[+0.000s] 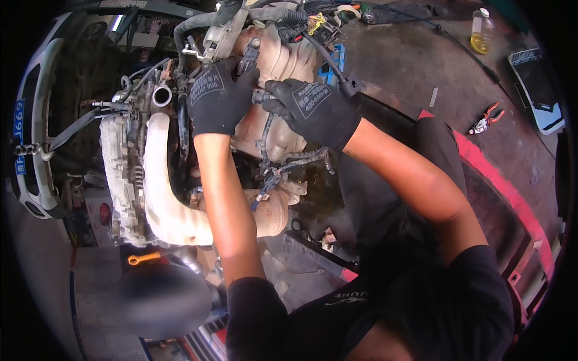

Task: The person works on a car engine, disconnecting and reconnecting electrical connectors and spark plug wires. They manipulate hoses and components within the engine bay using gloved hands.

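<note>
An engine with a pale metal gearbox housing [280, 129] stands in front of me. Both my hands wear black gloves with pale print. Over the housing's upper left part, my left hand [215, 99] is closed around a black sensor-like part [249, 55] with an eyelet at its tip; some of its fingers are hidden. My right hand [316, 111], to the right, pinches a dark wiring connector [262, 96] between thumb and fingers. From this connector a taped wiring harness [265, 141] hangs down to more plugs [274, 178] beside a rusty round canister [271, 213].
A pale curved heat shield [162, 180] and an open pipe [161, 95] lie left of my arm. Hoses [205, 23] cross above. Pliers [486, 119], a bottle [481, 33] and a tray [545, 90] are right. A car front [36, 120] stands left, a red-edged frame [500, 183] right.
</note>
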The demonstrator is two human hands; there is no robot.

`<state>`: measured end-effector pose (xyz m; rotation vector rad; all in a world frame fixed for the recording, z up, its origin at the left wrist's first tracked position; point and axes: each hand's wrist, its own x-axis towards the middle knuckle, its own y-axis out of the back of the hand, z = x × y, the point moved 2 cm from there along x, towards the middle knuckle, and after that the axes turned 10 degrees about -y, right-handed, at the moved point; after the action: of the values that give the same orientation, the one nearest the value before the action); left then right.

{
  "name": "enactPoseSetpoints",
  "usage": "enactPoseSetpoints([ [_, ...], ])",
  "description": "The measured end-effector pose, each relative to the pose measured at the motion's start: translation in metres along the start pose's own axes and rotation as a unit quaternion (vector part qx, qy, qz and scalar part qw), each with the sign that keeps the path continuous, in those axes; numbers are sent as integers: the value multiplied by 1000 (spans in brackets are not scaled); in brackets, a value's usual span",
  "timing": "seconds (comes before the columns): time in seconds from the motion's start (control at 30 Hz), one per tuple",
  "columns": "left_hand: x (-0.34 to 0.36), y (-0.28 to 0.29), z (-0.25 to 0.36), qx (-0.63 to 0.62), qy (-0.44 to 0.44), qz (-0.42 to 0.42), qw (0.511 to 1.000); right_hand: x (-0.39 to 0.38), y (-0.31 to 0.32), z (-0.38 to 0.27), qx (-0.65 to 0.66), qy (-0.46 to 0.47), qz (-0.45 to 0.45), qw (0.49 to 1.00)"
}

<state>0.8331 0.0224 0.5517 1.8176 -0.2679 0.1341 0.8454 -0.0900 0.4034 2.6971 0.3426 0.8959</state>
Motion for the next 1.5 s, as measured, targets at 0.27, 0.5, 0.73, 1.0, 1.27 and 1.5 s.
enactPoseSetpoints([
  [0.27,7,-3,-6,-114,7,-46,992,-24,-23,2,38,65,107,991],
  [0.5,2,4,8,-19,-32,-88,995,-26,-14,5,49,40,125,990],
  [0.73,-5,3,22,-3,-4,-124,992,-36,-8,12,71,28,87,993],
  [1.0,-22,-3,42,23,33,-81,996,-45,2,7,112,36,56,991],
  [1.27,-33,-17,68,105,21,22,994,-55,4,6,141,44,25,989],
  [1.5,-31,-15,90,197,-8,-26,980,-66,-15,4,106,2,156,982],
])
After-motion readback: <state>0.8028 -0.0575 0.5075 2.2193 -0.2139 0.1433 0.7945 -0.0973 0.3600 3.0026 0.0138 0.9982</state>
